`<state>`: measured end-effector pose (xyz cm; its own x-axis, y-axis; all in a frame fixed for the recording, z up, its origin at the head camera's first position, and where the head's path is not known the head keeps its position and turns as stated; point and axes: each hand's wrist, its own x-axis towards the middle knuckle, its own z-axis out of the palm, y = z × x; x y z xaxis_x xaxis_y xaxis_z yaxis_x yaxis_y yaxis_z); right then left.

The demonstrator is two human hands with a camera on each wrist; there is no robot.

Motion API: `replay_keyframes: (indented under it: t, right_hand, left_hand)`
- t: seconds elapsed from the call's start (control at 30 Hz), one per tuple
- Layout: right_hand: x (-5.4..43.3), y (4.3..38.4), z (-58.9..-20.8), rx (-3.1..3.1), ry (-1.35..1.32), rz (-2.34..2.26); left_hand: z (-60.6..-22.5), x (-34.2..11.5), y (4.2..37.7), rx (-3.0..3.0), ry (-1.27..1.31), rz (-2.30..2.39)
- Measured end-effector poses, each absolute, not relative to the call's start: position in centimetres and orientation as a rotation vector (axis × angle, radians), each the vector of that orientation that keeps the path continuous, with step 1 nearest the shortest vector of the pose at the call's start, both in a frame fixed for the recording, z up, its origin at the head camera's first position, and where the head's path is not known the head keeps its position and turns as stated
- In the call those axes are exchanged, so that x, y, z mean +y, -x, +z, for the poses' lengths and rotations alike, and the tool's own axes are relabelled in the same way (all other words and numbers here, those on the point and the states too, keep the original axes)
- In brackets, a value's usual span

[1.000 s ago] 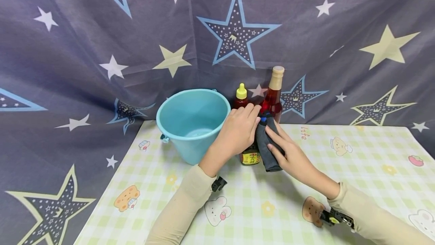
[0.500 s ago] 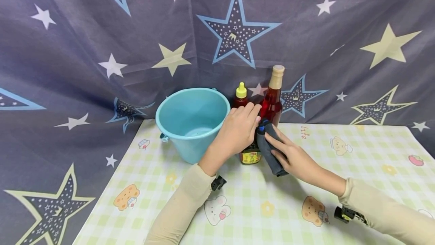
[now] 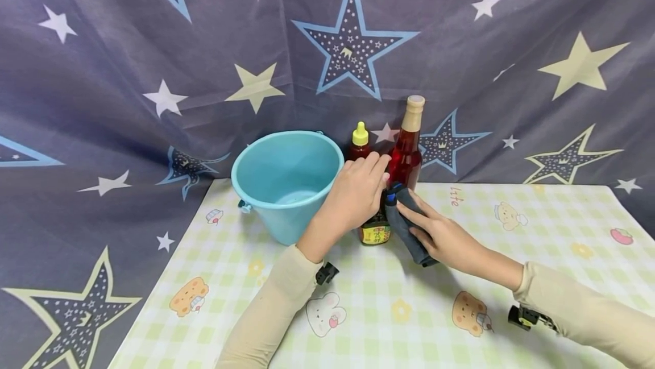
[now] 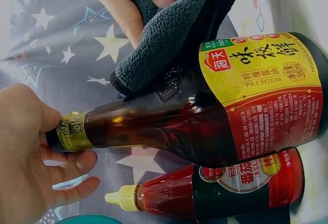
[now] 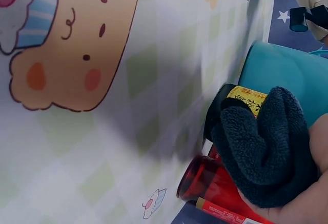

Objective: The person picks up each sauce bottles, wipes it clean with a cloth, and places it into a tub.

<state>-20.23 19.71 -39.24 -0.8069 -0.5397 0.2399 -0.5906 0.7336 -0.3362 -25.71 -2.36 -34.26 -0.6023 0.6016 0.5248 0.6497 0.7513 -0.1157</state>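
A dark soy sauce bottle (image 4: 261,80) with a yellow and red label stands upright on the table. My left hand (image 3: 353,195) holds it by the yellow-banded cap, thumb and fingers around the top, as the left wrist view shows. In my right hand (image 3: 450,241) is a folded dark grey cloth (image 3: 406,232), gripped between thumb and fingers. The cloth lies against the right side of the bottle's shoulder. Behind the soy sauce stands a tomato sauce bottle (image 4: 230,188) with a pale yellow nozzle, partly hidden by my left hand in the head view.
A blue bucket (image 3: 286,218) stands just left of the bottles. A tall bottle of red liquid (image 3: 406,158) with a tan-wrapped neck rises behind the cloth. A star-patterned curtain (image 3: 460,62) hangs at the back of the checked tablecloth (image 3: 389,329).
My right hand has moved the cloth a little down the bottle and turned it, so its lower end points further right. The left hand has kept its hold on the cap.
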Motion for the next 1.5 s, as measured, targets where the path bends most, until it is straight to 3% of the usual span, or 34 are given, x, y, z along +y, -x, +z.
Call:
replay_keyframes:
  t: [1.5]
  right_hand:
    - [19.75, 20.4, -38.43, -2.858, -0.942, 0.584]
  left_hand:
    - [-34.35, -2.3, 25.83, -2.411, 0.933, -0.141]
